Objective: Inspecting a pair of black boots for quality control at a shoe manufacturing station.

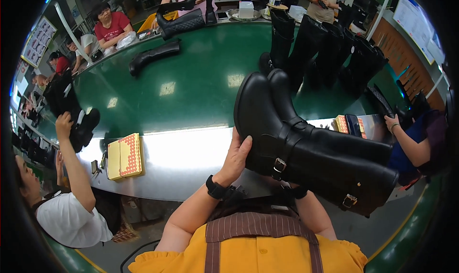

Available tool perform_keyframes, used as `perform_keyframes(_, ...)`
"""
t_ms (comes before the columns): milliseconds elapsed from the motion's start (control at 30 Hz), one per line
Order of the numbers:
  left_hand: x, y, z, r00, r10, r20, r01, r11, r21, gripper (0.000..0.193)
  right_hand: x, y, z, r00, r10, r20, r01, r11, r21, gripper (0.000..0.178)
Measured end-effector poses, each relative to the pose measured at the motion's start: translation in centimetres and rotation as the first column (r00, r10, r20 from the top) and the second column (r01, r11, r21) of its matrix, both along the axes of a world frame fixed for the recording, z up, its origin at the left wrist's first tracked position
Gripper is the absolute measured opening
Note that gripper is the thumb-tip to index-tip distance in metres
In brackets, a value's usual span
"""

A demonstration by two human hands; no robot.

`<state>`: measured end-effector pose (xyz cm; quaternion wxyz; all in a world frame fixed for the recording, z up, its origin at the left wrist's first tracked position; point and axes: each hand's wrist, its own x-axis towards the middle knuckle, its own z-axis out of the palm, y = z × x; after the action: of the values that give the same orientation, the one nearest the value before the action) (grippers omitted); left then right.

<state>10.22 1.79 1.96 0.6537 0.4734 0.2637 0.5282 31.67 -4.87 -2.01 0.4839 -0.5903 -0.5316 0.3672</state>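
A pair of tall black buckled boots (306,163) lies sideways in front of my chest, above the metal table edge, toes up to the left and shafts to the right. My left hand (234,159) grips the nearer boot by its foot, the thumb pressed on the side. Behind the boots, the fingers of my right hand are hidden; only the right forearm (314,213) and dark wristband show, close under the shaft. Strap buckles sit at the nearer boot's ankle (279,165) and near its shaft top (349,200).
A green conveyor table (201,91) curves ahead, with several standing black boots (306,43) at the far right and a lying boot (155,56) at the far left. A yellow sticker pad (125,156) rests on the metal strip. Co-workers handle boots on both sides.
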Motion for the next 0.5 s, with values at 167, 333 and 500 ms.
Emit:
perform_keyframes(167,-0.4,-0.3,-2.3,0.998,-0.046,0.053,0.049,0.997,-0.061,0.061,0.4,-0.2,-0.1,0.996,-0.015,-0.088,0.013,1.000,-0.027,0.063)
perform_keyframes(333,-0.4,0.3,-3.4,0.994,-0.041,0.102,0.059,0.981,-0.186,0.066,1.1,-0.9,0.1,0.983,-0.028,-0.180,0.017,0.998,-0.064,0.061)
perform_keyframes(500,-0.3,0.3,-3.4,0.980,-0.055,0.190,0.103,0.962,-0.253,0.064,1.7,-1.4,-1.1,0.958,-0.028,-0.285,0.004,0.996,-0.085,0.058)
